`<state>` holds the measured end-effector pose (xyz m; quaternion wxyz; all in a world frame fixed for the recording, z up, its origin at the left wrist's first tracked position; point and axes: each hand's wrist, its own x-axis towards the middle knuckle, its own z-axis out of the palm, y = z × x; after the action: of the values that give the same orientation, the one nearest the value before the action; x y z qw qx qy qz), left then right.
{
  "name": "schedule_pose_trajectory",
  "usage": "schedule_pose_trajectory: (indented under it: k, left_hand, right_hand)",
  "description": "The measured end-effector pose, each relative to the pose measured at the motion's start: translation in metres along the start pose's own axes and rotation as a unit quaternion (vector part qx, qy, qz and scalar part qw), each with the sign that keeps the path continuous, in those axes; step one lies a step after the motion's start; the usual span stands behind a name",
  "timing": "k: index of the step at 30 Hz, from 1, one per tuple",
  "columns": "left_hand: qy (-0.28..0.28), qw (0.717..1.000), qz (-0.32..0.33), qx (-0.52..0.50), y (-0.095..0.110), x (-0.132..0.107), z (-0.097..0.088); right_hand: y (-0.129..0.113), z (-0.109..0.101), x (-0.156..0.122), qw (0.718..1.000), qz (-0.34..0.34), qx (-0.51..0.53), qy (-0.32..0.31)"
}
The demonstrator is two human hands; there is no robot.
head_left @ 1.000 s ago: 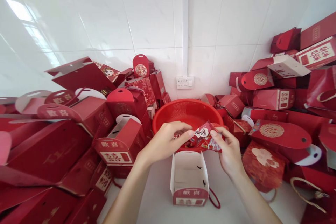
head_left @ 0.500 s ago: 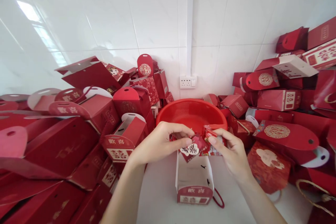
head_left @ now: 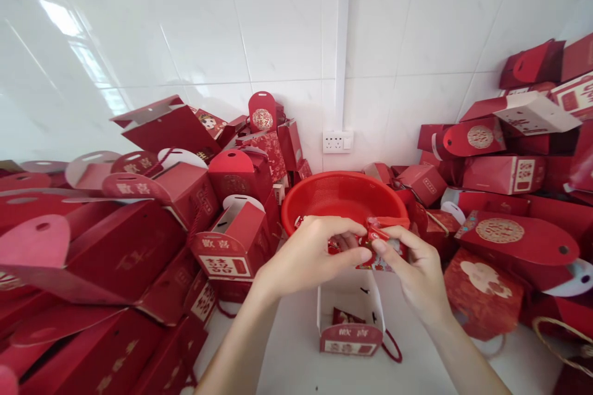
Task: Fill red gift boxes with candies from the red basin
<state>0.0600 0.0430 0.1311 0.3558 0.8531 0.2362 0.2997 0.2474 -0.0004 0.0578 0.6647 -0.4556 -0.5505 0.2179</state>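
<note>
Several small red printed packets (head_left: 383, 262) are pinched between the thumb and fingers of my right hand (head_left: 419, 268), above the far end of an open box. My left hand (head_left: 315, 256) is beside these packets, thumb and forefinger apart at their left edge; whether its fingertips touch them I cannot tell. Below my hands, the red gift box (head_left: 348, 345) with a white inside and a dark red cord handle stands on the table. One dark red packet (head_left: 347, 316) lies inside it. Behind my hands is a red plastic basin (head_left: 343, 188) with red-wrapped items partly hidden by my left hand.
Red gift boxes (head_left: 139, 247) are heaped along the left, one with a white label (head_left: 227, 266) close to my left forearm. More boxes (head_left: 504, 234) are piled on the right. A white tiled wall with a socket (head_left: 337, 142) stands behind the pale table (head_left: 296, 364).
The packet with the white label has left my left hand, and a dark red packet now lies in the box. My left hand has moved right, towards the packets in my right hand.
</note>
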Motion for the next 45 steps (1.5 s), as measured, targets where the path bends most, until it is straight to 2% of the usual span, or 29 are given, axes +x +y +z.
schedule_pose_trajectory:
  k: [6,11,16,19,23,27,31,34,37,41,45]
  left_hand:
    - [0.046,0.999,-0.013,-0.017,-0.006,0.007,0.015]
    - [-0.002,1.0,-0.009,-0.02,-0.006,0.005,0.009]
    - [-0.079,0.996,-0.014,0.049,-0.006,-0.001,-0.006]
    - [-0.092,0.99,-0.009,0.108,-0.009,-0.002,-0.01]
    - [-0.057,0.99,0.012,0.128,-0.01,-0.001,-0.008]
    - [-0.017,0.991,0.031,0.13,-0.008,0.0,-0.003]
    - [0.074,0.991,0.056,0.098,-0.01,0.004,0.007]
    - [0.126,0.99,0.051,0.043,-0.014,0.008,0.015]
    - [0.138,0.99,0.029,-0.004,-0.018,0.011,0.021]
    - [0.162,0.985,0.026,-0.057,-0.02,0.013,0.021]
    - [0.166,0.984,0.023,-0.06,-0.019,0.012,0.018]
  right_hand:
    - [0.002,0.006,-0.004,1.0,-0.006,0.012,0.027]
    - [0.004,0.003,-0.006,0.999,-0.027,-0.002,0.038]
    - [0.006,0.0,-0.004,0.996,-0.034,-0.006,0.087]
    - [0.009,-0.001,-0.003,0.995,-0.037,0.014,0.092]
    - [0.014,-0.002,-0.003,0.995,-0.036,0.047,0.08]
    - [0.022,-0.004,-0.003,0.994,-0.016,0.1,0.036]
    - [0.019,-0.004,-0.004,0.994,-0.024,0.104,-0.013]
    - [0.011,-0.002,-0.008,0.995,-0.028,0.084,-0.051]
    - [0.005,0.002,-0.012,0.994,-0.022,0.069,-0.077]
    - [0.004,0.005,-0.011,0.988,0.001,0.119,-0.101]
    - [0.004,0.005,-0.006,0.986,-0.011,0.148,-0.083]
